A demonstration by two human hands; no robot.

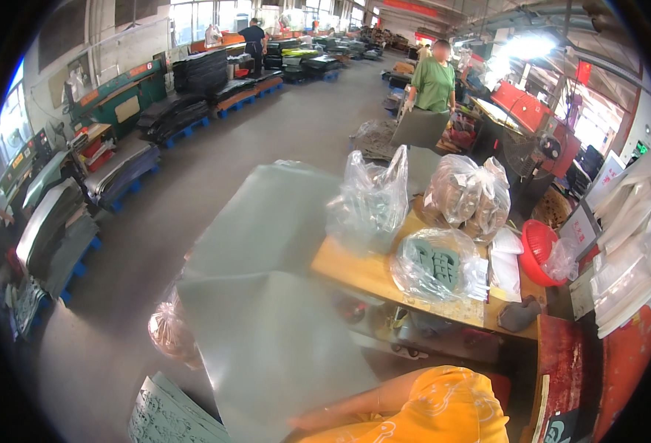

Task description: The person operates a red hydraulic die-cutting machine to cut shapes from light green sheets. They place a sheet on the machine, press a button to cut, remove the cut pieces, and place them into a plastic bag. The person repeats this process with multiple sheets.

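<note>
A large grey-green sheet [266, 347] spreads before me, slightly blurred and bent along its far edge. My right arm, in an orange sleeve, reaches left across the lower edge of the view. At its end my right hand [305, 421] is against the sheet; its fingers are smeared and partly hidden, so their grip is unclear. My left hand is out of view. Beyond the near sheet lies another grey-green sheet [266, 207]. On the wooden table [355, 267] to the right, a clear bag [436, 295] holds green cut pieces with curved slots.
More filled plastic bags [451, 192] and a red basket [539, 251] stand on the table's far side. Patterned green sheets [170, 413] lie low at left. A person in green [434, 85] stands beyond the table. Stacks on blue pallets [248, 100] line the left aisle.
</note>
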